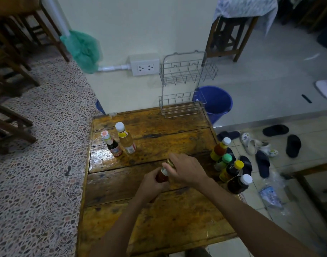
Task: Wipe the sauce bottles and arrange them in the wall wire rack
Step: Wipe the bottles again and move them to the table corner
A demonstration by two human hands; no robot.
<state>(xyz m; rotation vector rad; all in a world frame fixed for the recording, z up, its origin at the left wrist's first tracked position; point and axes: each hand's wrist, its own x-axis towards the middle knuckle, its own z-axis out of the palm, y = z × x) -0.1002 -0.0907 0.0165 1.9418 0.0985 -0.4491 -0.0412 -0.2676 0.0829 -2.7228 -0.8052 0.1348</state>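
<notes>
Over the middle of the wooden table (pixel 159 216), my left hand (pixel 152 184) grips the body of a small red sauce bottle (pixel 161 176). My right hand (pixel 186 169) curls around its neck and gold cap from above. No cloth shows in either hand. Two bottles stand at the table's left: a dark one with a patterned cap (pixel 112 144) and a pale yellow one with a white cap (pixel 126 139). Several more bottles (pixel 231 167) stand along the right edge. The two-tier wire rack (pixel 185 84) hangs empty on the wall behind the table.
A blue bucket (pixel 217 103) sits on the floor right of the rack. Sandals and slippers (pixel 261 147) lie scattered to the right. A wall socket (pixel 145 66) is left of the rack. Wooden chairs (pixel 10 71) stand at the far left, a stool (pixel 229 36) at the back.
</notes>
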